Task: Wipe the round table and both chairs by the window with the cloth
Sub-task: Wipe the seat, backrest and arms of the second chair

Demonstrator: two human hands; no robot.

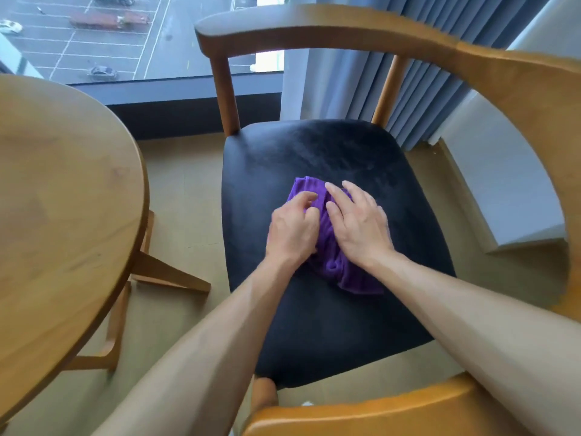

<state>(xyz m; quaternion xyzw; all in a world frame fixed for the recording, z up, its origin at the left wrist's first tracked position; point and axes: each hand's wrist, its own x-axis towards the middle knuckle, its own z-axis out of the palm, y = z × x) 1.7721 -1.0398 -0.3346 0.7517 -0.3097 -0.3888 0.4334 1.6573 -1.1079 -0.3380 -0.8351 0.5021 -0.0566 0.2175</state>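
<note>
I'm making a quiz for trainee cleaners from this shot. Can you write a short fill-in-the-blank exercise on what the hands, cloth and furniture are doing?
1. The cloth lying on the chair seat is ____ in colour.
2. The right hand presses the cloth with its fingers ____.
3. The round table stands to the ____ of the chair.
4. The left hand touches the cloth with its fingers ____.

Missing words: purple; straight; left; curled

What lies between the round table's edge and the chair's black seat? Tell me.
In the head view, only bare tan floor separates the round table from the black seat; lower down, the table's wooden leg juts into that gap.
</note>
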